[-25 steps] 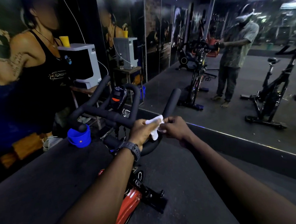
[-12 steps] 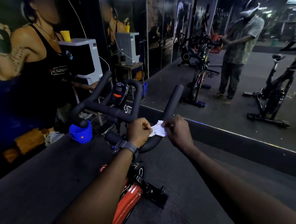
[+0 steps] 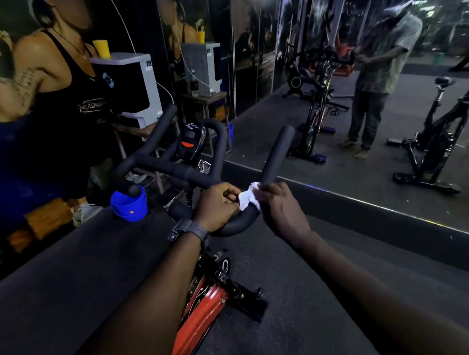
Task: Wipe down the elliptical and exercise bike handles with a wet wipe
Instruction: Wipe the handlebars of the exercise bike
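Note:
A red exercise bike (image 3: 200, 314) stands right in front of me, its black padded handlebar (image 3: 172, 168) spreading left and right around a small console (image 3: 191, 141). A crumpled white wet wipe (image 3: 247, 197) lies on the bend of the right handle (image 3: 277, 154). My left hand (image 3: 216, 206), with a dark watch on the wrist, grips the bar just left of the wipe and pinches its edge. My right hand (image 3: 280, 210) grips the wipe around the right handle's base.
A blue cup (image 3: 129, 205) hangs at the left end of the handlebar. A white machine (image 3: 137, 87) sits on a small table at the back left. A wall mirror (image 3: 360, 92) to the right reflects other bikes and a standing person. A raised dark ledge (image 3: 367, 210) runs below it.
Both hands stayed at the bend of the right handle with the wipe. The wipe has bunched up tighter between them, and the view has shifted slightly.

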A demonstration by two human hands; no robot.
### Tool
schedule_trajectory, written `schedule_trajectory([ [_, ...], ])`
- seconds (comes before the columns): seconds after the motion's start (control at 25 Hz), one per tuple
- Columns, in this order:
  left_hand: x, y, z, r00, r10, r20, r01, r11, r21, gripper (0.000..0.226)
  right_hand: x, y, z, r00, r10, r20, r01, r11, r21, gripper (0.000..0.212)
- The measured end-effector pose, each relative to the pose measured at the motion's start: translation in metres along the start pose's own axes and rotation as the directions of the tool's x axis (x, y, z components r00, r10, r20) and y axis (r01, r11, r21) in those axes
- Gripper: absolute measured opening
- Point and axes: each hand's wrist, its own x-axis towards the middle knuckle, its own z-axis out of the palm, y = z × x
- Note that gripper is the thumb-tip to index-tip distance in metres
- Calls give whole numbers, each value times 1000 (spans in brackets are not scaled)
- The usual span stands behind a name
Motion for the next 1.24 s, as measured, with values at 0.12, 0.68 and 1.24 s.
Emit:
schedule_trajectory([
  [0.12,1,-2,-2,1000,5,11,-4,997,-75,18,-26,-35,7,997,-68,-24,68,998,9,33],
  [0.68,-11,-3,1,982,164,-97,-142,969,201,29,15,-1,-25,985,166,38,-166,986,2,43],
  [1.24,-53,-52,-22,833,516,-202,-311,736,601,20,-11,-50,-14,969,-102,227,76,989,123,35],
])
